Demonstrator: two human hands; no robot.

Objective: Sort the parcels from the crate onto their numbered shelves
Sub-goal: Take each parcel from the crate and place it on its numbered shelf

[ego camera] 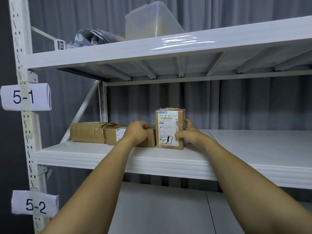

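Note:
A brown cardboard parcel (169, 129) with a white label and handwritten "5-1" stands upright on the white shelf (118, 157) tagged 5-1 (25, 97). My right hand (189, 134) grips its right side, thumb on the label face. To its left lies a lower brown parcel (114, 135); my left hand (137, 130) has its fingers curled over that parcel's top edge. A third taped parcel (87, 132) lies at the far left of the row. The crate is out of sight.
A translucent plastic bin (152, 21) and crumpled grey wrapping (91, 38) sit on the shelf above. The tag 5-2 (35, 202) marks the lower shelf (160, 208). The white upright post (25, 115) stands at the left; grey curtain hangs behind.

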